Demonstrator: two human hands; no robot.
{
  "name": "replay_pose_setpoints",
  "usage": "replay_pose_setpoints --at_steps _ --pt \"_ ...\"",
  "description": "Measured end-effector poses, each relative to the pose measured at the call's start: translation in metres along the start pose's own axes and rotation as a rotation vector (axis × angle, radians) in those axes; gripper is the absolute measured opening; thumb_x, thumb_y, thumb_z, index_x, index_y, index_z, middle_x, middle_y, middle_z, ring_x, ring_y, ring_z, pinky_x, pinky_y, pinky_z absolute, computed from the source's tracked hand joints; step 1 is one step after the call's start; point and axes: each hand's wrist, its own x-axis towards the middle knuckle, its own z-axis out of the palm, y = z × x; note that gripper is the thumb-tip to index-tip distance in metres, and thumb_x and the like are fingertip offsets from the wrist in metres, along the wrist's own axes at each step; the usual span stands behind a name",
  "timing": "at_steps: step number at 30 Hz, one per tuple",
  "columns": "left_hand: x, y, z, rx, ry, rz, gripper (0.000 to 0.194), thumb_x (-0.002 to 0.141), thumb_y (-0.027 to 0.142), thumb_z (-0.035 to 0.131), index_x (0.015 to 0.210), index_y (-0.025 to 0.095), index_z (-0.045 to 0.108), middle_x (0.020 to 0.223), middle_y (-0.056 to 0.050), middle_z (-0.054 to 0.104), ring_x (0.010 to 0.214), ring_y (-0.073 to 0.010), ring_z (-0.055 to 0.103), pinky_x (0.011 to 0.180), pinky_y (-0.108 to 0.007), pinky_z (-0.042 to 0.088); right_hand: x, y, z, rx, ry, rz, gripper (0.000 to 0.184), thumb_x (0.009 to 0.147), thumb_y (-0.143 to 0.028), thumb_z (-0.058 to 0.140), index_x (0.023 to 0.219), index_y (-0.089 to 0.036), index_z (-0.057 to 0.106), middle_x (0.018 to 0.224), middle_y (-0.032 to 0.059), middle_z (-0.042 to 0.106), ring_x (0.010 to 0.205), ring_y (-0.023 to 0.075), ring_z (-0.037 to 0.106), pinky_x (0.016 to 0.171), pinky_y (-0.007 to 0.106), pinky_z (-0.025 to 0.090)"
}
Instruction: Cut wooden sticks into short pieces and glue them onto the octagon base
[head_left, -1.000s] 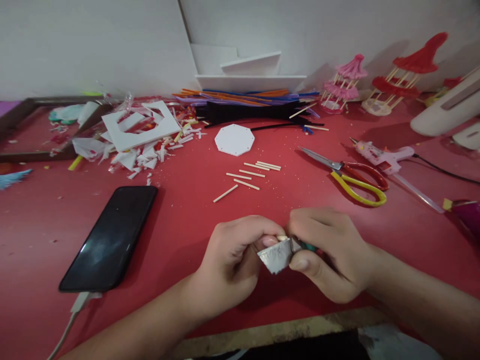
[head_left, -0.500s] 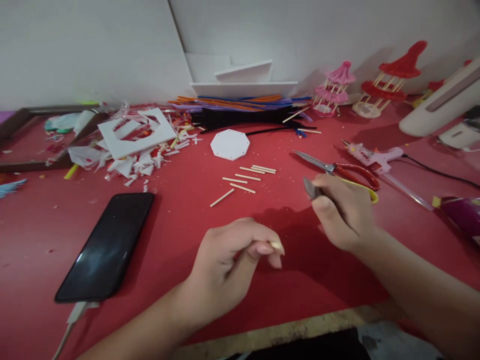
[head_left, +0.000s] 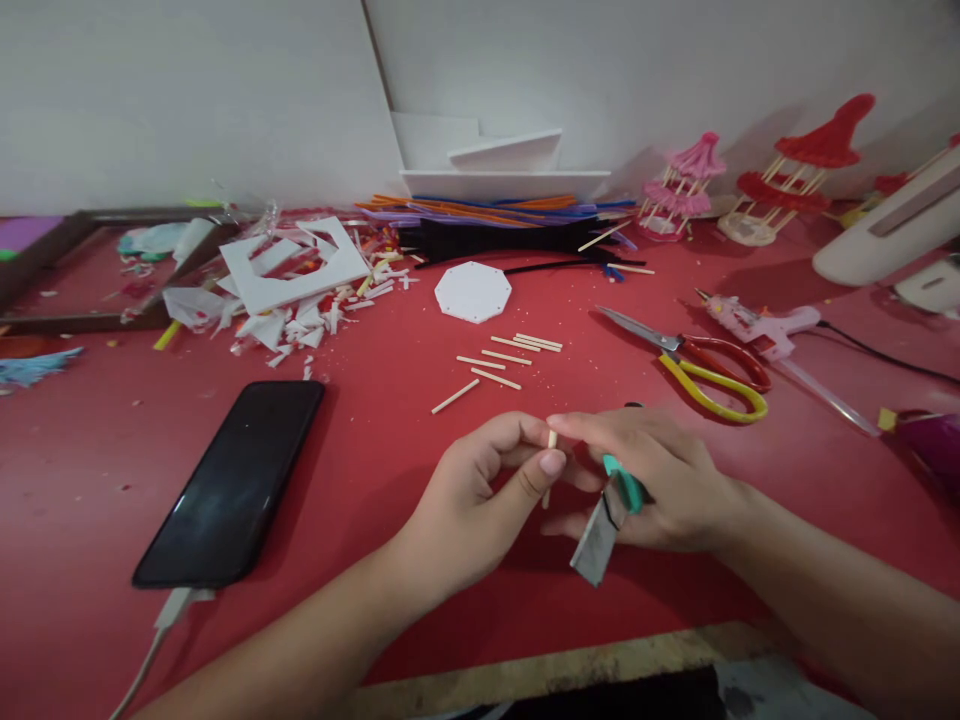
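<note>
My left hand (head_left: 487, 500) pinches a short wooden stick (head_left: 553, 439) between thumb and fingers, its pale end showing above the thumb. Closed round a utility knife with a green handle (head_left: 628, 484), my right hand (head_left: 667, 480) reaches its index finger to the top of that stick. The knife's wide grey blade (head_left: 598, 542) points down toward me, away from the stick. Just beyond the hands, several cut wooden sticks (head_left: 506, 357) lie loose on the red table (head_left: 390, 460). Behind them rests a white octagonal foam board (head_left: 473, 292) with small holes near its edge.
Scissors (head_left: 690, 365) and a pink glue gun (head_left: 765, 322) lie at right. A charging phone (head_left: 232, 485) is at left, below foam scraps (head_left: 300, 325). Pipe cleaners (head_left: 495, 235) line the back, beside pink (head_left: 682, 190) and red (head_left: 802, 170) small towers.
My right hand has come left to meet my left hand and turned the knife so its blade points down. The stick in my left hand now stands upright. The view has shifted slightly.
</note>
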Motion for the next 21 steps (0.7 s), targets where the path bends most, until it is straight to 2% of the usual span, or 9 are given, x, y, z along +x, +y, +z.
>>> replay_pose_setpoints --at_steps 3,5,7,9,11,12,14,16,21 --pt "0.0 -0.001 0.0 0.046 -0.014 0.025 0.017 0.095 0.033 0.055 0.092 0.017 0.054 0.08 -0.004 0.072 0.074 -0.0141 0.069 0.069 -0.024 0.054 0.0 -0.001 0.0 -0.013 0.004 0.011 0.049 0.084 -0.042 0.066 0.121 -0.014 0.05 0.095 0.0079 0.073 0.079 0.0166 0.07 0.073 0.027 0.055" --pt "0.001 0.0 -0.004 0.232 0.036 0.11 0.018 0.097 0.033 0.049 0.097 0.017 0.057 0.084 -0.005 0.071 0.076 -0.0151 0.068 0.07 -0.026 0.053 -0.001 -0.001 -0.001 -0.038 0.006 0.025 0.052 0.082 -0.047 0.067 0.119 -0.014 0.051 0.089 0.0057 0.073 0.071 0.0151 0.068 0.069 0.027 0.054" --pt "0.005 0.001 -0.014 0.579 0.173 0.257 0.02 0.098 0.033 0.047 0.102 0.018 0.06 0.093 -0.007 0.07 0.086 -0.018 0.066 0.078 -0.03 0.052 -0.003 0.001 -0.002 -0.084 0.017 0.067 0.056 0.078 -0.05 0.068 0.118 -0.015 0.052 0.079 0.0016 0.07 0.063 0.0135 0.065 0.065 0.026 0.053" --pt "0.01 0.003 -0.03 1.007 0.39 0.39 0.02 0.096 0.031 0.051 0.104 0.016 0.061 0.104 -0.011 0.067 0.102 -0.0245 0.061 0.092 -0.039 0.046 -0.005 0.003 -0.003 -0.132 0.046 0.119 0.055 0.075 -0.05 0.069 0.117 -0.017 0.053 0.07 -0.0023 0.066 0.057 0.0127 0.06 0.062 0.026 0.051" --pt "0.015 0.005 -0.046 1.348 0.592 0.344 0.023 0.092 0.029 0.055 0.108 0.013 0.06 0.111 -0.017 0.061 0.11 -0.0319 0.055 0.099 -0.048 0.04 -0.008 0.006 -0.005 -0.166 0.067 0.151 0.055 0.073 -0.051 0.068 0.115 -0.019 0.053 0.066 -0.0038 0.062 0.055 0.0127 0.057 0.061 0.027 0.049" --pt "0.017 0.006 -0.053 1.441 0.624 0.267 0.026 0.09 0.029 0.058 0.109 0.011 0.06 0.112 -0.019 0.06 0.111 -0.0348 0.054 0.098 -0.05 0.039 -0.009 0.008 -0.005 -0.174 0.072 0.152 0.056 0.072 -0.052 0.068 0.115 -0.019 0.054 0.065 -0.0039 0.061 0.055 0.0127 0.056 0.061 0.027 0.048" --pt "0.02 0.007 -0.062 1.494 0.567 0.104 0.022 0.089 0.027 0.059 0.104 0.011 0.061 0.107 -0.019 0.063 0.104 -0.0357 0.056 0.093 -0.049 0.042 -0.01 0.01 -0.005 -0.175 0.066 0.147 0.057 0.07 -0.053 0.07 0.114 -0.019 0.054 0.064 -0.0046 0.059 0.053 0.0123 0.055 0.059 0.026 0.047" --pt "0.022 0.006 -0.064 1.461 0.466 0.02 0.014 0.09 0.022 0.055 0.097 0.014 0.063 0.097 -0.015 0.066 0.094 -0.0331 0.059 0.087 -0.046 0.045 -0.009 0.01 -0.005 -0.158 0.051 0.143 0.058 0.069 -0.052 0.071 0.114 -0.019 0.055 0.063 -0.0055 0.058 0.052 0.0117 0.055 0.057 0.025 0.046" --pt "0.022 0.005 -0.054 1.376 0.417 0.031 0.022 0.093 0.015 0.044 0.101 0.011 0.065 0.096 -0.017 0.068 0.092 -0.0323 0.061 0.084 -0.046 0.047 -0.002 0.008 -0.004 -0.12 0.056 0.085 0.058 0.072 -0.05 0.071 0.117 -0.018 0.054 0.065 -0.0046 0.062 0.053 0.0107 0.058 0.055 0.023 0.046"
